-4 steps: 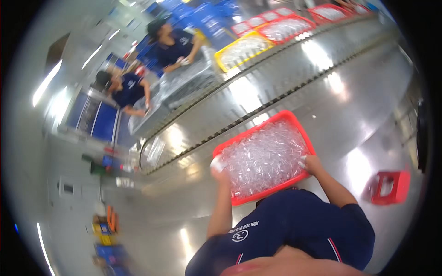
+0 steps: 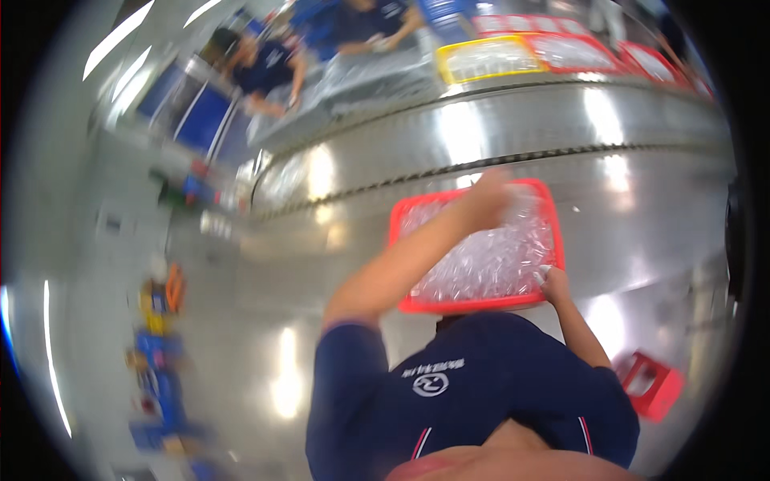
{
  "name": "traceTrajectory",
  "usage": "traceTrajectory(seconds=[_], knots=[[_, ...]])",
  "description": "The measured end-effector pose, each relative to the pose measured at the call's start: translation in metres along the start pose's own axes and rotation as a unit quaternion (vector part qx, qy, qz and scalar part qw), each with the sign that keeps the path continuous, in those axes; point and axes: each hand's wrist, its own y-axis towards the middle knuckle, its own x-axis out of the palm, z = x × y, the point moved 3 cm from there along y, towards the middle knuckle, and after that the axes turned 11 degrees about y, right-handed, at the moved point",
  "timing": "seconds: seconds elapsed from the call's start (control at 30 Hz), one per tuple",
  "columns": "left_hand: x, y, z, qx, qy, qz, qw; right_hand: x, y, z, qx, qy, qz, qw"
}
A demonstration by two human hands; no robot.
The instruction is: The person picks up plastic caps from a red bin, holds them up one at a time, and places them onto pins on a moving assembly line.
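A red plastic tray (image 2: 449,305), heaped with small clear plastic tubes (image 2: 473,264), sits in front of my body. My left hand (image 2: 491,200) is over the tray's far side, smeared by motion, so its fingers cannot be made out. At the near right corner, my right hand (image 2: 552,282) is closed on the tray's rim. White coverings show on its fingertips, which reach over the clear tubes.
The tray rests on a shiny metal table (image 2: 642,200). A dark-edged conveyor (image 2: 393,132) runs beyond it. Across stand a yellow tray (image 2: 489,60), red trays (image 2: 571,52) and co-workers (image 2: 269,68). A red plastic holder (image 2: 654,386) lies at right.
My left hand has let go of the tray's left rim and swung up and right across the tubes. My right hand stays at the right rim. The whole view has turned.
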Motion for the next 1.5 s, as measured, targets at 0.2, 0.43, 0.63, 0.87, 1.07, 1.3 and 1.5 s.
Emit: traceTrajectory(seconds=[0.2, 0.43, 0.63, 0.87, 1.07, 1.3, 1.5], knots=[[-0.111, 0.096, 0.120, 0.287, -0.098, 0.009, 0.953, -0.036, -0.050, 0.013, 0.028, -0.060, 0.059, 0.996], [-0.165, 0.157, 0.169, 0.305, -0.094, -0.015, 0.948, -0.055, -0.011, -0.027, -0.027, 0.013, 0.012, 0.999], [-0.048, 0.086, 0.066, 0.005, -0.068, -0.034, 0.997, -0.050, -0.061, 0.020, 0.010, -0.035, 0.021, 0.999], [0.154, -0.204, -0.013, -0.507, -0.117, 0.034, 0.853, -0.063, -0.038, 0.014, 0.003, -0.019, 0.045, 0.999], [0.197, -0.233, 0.087, -0.470, -0.028, -0.071, 0.879, -0.040, -0.039, 0.020, 0.025, -0.032, -0.004, 0.999], [0.225, -0.249, 0.107, -0.504, 0.039, 0.003, 0.863, -0.035, -0.046, 0.018, 0.004, 0.007, 0.002, 1.000], [0.226, -0.239, 0.099, -0.430, -0.060, -0.057, 0.899, -0.029, -0.048, 0.036, -0.018, -0.011, 0.015, 1.000]])
